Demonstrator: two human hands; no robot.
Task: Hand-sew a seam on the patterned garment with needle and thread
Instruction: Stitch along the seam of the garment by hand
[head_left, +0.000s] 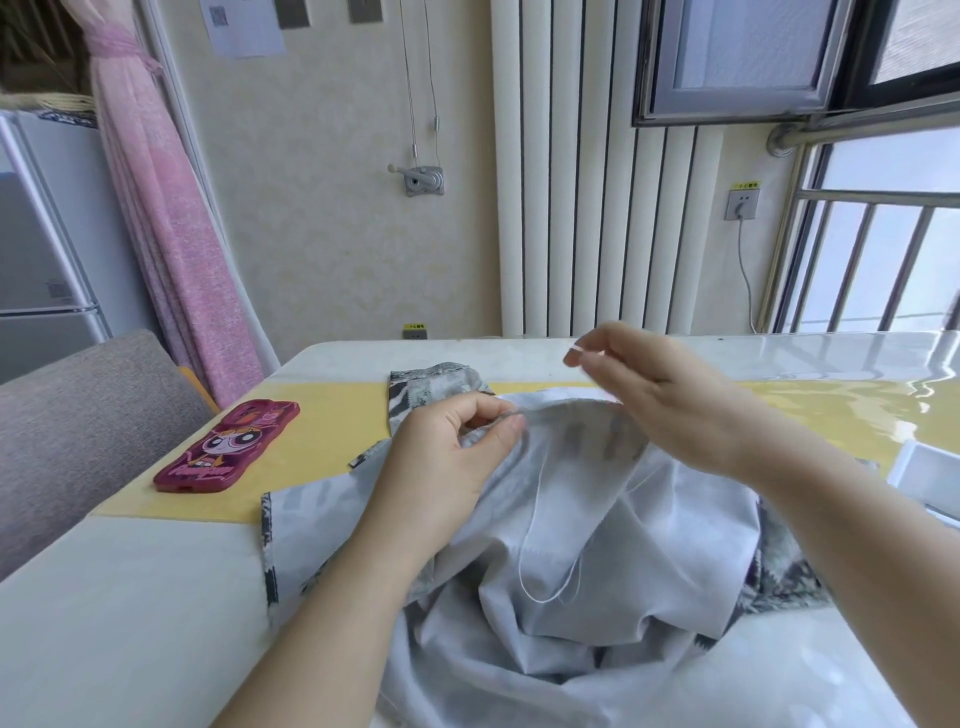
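Head view, one frame.

Item 1, left hand (447, 457): thumb and forefinger pinch the folded top edge of the garment (649, 545) and lift it slightly off the table (130, 597).

Item 2, right hand (660, 395): raised above and beyond the seam edge, fingertips closed on a thin pale sliver. I judge this to be the needle (576, 349), though it is too fine to confirm.

Item 3, thread (540, 600): white. It hangs in a slack loop over the cloth below both hands, then rises toward the right wrist.

Step in hand (judged): drawing a stitch through.
- Pull until the loop is taken up, but stop before the edge puckers.
- Keep the left pinch close to the stitch so the fold stays flat.
- Watch that the slack does not knot on itself.

Item 4, garment, appearance:
- It lies between and under both forearms, heaped toward the person, inside out.
- The face showing is a pale grey-white, soft and creased.
- A dark grey-and-white print shows only at the turned edges, beyond the left hand and under the right forearm.

Item 5, phone (228, 447): in a pink cartoon case, well to the left of the left hand.
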